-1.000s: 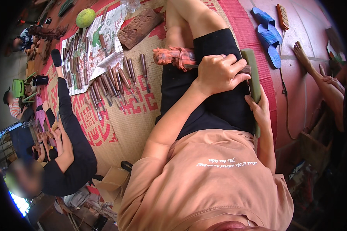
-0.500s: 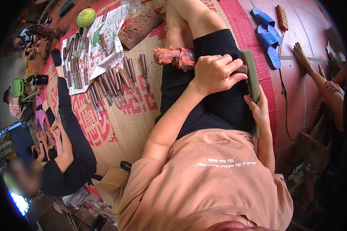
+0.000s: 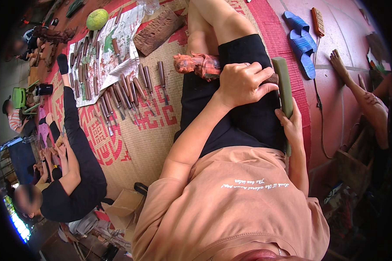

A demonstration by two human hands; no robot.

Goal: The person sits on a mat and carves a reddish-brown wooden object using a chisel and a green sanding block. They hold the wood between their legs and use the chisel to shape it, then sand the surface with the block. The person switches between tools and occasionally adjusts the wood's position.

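Note:
My left hand (image 3: 246, 86) is closed around a reddish carved wooden figurine (image 3: 197, 66) lying across my lap. The carved end sticks out to the left of the fist, and a darker brown end shows past my thumb, close to a long green bar (image 3: 284, 89). That bar stands lengthwise along the right side of my thigh, and what it is made of I cannot tell. My right hand (image 3: 291, 122) grips the bar's lower part, thumb on the near side; its other fingers are mostly hidden behind it.
Several wood-handled carving chisels (image 3: 126, 93) lie on the patterned mat (image 3: 152, 143) and on a white sheet (image 3: 133, 41) to the left. Beyond are a carved wooden block (image 3: 159, 31) and a green round fruit (image 3: 97, 19). Blue sandals (image 3: 301, 41) lie right; other people sit on both sides.
The green bar has shifted slightly and shows a narrower face. My left hand and the figurine stay nearly still. The person at the left has moved their head a little.

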